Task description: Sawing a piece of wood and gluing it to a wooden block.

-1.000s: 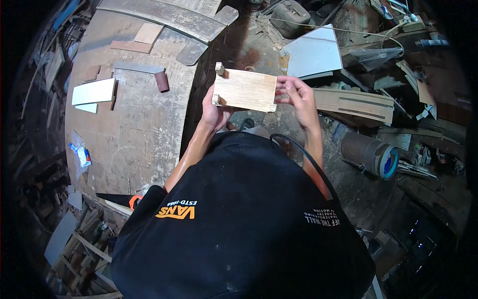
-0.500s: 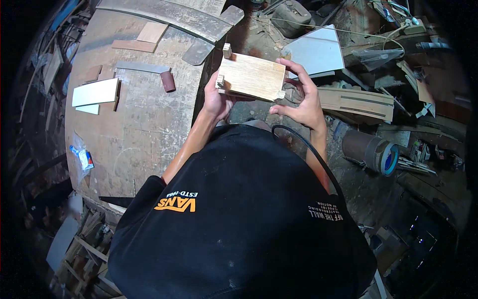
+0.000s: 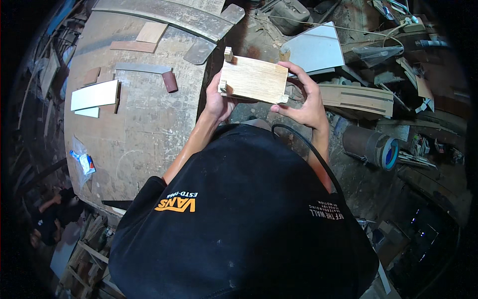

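Observation:
Between my hands, above the floor beside the worktable, is a small pale wooden stand [image 3: 256,78], a rectangular board with short blocks jutting up near its corners. My left hand [image 3: 218,103] is closed around its left end; most of those fingers are hidden behind the wood. At the opposite end, my right hand [image 3: 307,102] grips it, with the forefinger at the far corner and the thumb by the near corner block. The underside of the stand is out of sight.
On the worktable [image 3: 149,129] to the left lie white panels [image 3: 94,95], a reddish-brown cylinder [image 3: 170,82], wood offcuts [image 3: 151,33] and a plastic packet [image 3: 83,162]. A metal drum [image 3: 361,144] and scrap boards [image 3: 356,98] crowd the right. Another person [image 3: 50,224] is at lower left.
The stand and both hands have shifted very slightly right and down in view, with the grip kept. At lower left, another person now shows more plainly.

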